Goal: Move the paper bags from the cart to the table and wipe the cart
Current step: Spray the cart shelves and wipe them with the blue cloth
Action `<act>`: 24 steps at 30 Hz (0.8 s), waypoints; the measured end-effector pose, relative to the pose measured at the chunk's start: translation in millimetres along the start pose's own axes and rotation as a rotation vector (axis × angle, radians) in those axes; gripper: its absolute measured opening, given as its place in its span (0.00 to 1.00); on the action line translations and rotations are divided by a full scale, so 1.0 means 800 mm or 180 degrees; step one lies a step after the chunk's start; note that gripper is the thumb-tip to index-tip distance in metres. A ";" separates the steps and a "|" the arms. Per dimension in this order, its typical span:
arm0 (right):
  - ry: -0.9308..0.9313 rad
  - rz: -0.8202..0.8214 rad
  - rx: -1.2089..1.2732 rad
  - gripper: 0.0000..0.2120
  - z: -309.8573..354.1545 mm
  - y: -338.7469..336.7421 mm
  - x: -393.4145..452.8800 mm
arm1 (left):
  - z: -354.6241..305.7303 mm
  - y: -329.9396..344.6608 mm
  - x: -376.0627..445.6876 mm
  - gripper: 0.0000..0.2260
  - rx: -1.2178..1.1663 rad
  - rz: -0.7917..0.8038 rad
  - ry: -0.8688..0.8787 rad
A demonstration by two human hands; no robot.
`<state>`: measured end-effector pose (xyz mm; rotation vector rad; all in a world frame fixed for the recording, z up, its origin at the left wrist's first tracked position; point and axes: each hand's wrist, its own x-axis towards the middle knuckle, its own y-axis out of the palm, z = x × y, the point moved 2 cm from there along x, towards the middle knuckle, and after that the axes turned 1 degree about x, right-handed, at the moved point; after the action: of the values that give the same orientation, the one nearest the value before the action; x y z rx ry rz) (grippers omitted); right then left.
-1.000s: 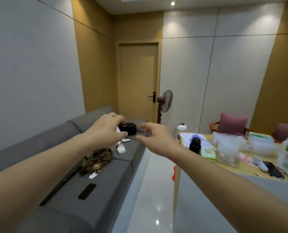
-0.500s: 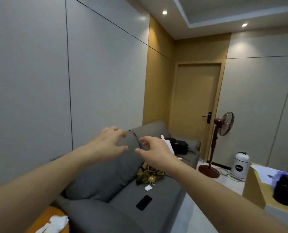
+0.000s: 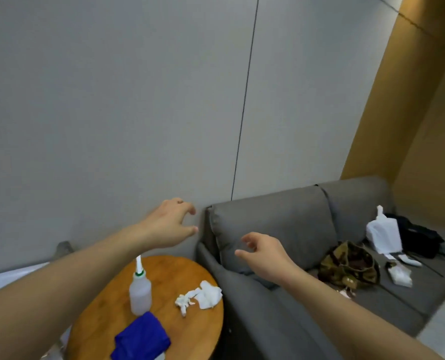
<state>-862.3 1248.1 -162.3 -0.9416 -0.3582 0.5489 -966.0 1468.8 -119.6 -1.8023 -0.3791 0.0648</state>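
Since the earlier frame the view has swung left and down, bringing a round wooden table into sight. The left hand and right hand hover empty, fingers loosely curled, before the grey sofa. Below the left forearm, the table carries a squeeze bottle, a blue cloth and crumpled tissue. No cart or paper bags are in view.

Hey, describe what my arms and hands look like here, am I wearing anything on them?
Both forearms are bare, with no sleeves in view. No watch, glove or bracelet shows on the left hand or right hand. A small dark mark on a left finger might be a ring, but it is too blurred to tell.
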 end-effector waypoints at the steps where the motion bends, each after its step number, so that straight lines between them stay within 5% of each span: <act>1: -0.0057 0.0123 0.0035 0.22 0.006 0.018 0.017 | 0.022 0.006 0.000 0.22 -0.0013 0.0018 -0.0145; 13: -0.0486 0.1659 0.0203 0.23 0.041 0.263 0.229 | 0.199 0.082 0.011 0.23 -0.0179 0.0086 -0.1829; 24: -0.0920 0.2438 -0.0216 0.36 0.043 0.437 0.357 | 0.243 0.121 -0.054 0.24 -0.0160 0.0270 -0.3008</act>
<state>-749.3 1602.4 -420.4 -1.0574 -0.2653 1.3889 -1032.5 1616.7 -269.8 -1.7392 -0.9667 0.9920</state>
